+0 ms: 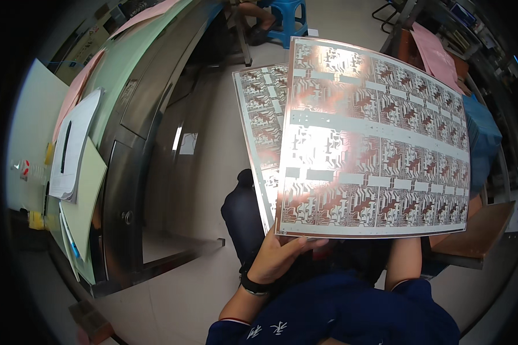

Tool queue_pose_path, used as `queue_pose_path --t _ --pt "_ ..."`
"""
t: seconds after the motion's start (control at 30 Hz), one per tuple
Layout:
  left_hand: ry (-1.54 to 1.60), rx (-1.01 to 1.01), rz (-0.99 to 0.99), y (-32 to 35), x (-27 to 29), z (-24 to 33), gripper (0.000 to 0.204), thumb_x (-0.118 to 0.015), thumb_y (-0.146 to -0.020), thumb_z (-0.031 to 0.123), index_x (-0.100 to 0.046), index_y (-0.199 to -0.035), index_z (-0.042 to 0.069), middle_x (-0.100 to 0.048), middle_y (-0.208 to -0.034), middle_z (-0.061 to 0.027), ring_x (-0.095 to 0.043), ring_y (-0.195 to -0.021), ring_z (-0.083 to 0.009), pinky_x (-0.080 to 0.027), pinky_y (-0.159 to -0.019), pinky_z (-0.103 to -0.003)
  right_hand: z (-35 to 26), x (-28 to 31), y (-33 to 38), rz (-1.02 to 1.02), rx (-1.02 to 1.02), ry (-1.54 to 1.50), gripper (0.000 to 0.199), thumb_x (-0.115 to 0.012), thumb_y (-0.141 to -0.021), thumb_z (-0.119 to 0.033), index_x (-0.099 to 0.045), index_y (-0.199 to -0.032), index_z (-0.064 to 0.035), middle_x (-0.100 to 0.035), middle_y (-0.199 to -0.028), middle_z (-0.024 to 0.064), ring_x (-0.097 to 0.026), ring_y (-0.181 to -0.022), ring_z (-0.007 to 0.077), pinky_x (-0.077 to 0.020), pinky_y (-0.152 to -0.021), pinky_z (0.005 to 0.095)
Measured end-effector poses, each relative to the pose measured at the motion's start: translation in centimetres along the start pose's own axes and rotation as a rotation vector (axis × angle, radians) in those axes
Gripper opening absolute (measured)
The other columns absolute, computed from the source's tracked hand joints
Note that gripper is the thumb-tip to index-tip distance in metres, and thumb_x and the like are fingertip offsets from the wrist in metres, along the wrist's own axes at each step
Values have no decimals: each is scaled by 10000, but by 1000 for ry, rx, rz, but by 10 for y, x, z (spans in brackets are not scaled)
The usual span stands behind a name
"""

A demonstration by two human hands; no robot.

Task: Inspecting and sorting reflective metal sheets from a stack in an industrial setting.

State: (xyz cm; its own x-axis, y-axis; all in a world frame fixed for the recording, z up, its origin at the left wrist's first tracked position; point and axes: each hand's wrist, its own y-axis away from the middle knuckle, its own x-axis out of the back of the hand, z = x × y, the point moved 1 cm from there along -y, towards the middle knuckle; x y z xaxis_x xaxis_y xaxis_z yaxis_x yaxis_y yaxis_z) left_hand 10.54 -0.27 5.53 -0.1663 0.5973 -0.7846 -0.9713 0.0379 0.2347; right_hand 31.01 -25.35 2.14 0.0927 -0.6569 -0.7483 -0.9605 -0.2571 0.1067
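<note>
- A copper-patterned panel (374, 144) is held up before the face, over the lap; a second sheet (259, 126) shows behind it.
- The left hand (279, 256) is closed on the lower left edge, fingers together beneath.
- The right hand is hidden behind the panel; its fingers cannot be told.
- The panel is judged thin, light, flexible and easily scratched, so best gripped by its bare edges.

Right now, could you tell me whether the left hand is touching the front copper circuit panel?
Touching. The head view shows the left hand gripping the lower left corner of the front copper circuit panel, with its fingers pressed against the bottom edge.
</note>
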Motion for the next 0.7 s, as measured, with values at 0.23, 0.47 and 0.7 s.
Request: queue_pose_path --t 0.23,0.47,0.7 --pt "20 15 -74 -6 3 0 550 -525 -870 37 -247 -1343 1 -437 -1272 -172 -486 -1152 -297 -442 -959 -440 2 -2 2 11 -11 13 417 -366 -959 -313 -474 -1221 -6 -553 -1144 160 -571 -1012 227 -496 -825 391" --pt "53 18 8 -9 4 -14 483 -524 -880 73 -315 -1310 8 -480 -1233 -154 -532 -1087 -276 -471 -902 -421 -8 -1 7 4 2 -12 411 -365 -960 -310 -482 -1211 -7 -563 -1125 156 -581 -991 218 -506 -804 378" --pt "201 -215 195 -17 22 -10 456 -454 -907 69 -295 -1330 2 -429 -1307 -148 -453 -1187 -285 -411 -967 -468 -54 15 12 -2 91 -46 405 -363 -961 -308 -490 -1200 -7 -572 -1106 152 -591 -971 209 -517 -784 364"
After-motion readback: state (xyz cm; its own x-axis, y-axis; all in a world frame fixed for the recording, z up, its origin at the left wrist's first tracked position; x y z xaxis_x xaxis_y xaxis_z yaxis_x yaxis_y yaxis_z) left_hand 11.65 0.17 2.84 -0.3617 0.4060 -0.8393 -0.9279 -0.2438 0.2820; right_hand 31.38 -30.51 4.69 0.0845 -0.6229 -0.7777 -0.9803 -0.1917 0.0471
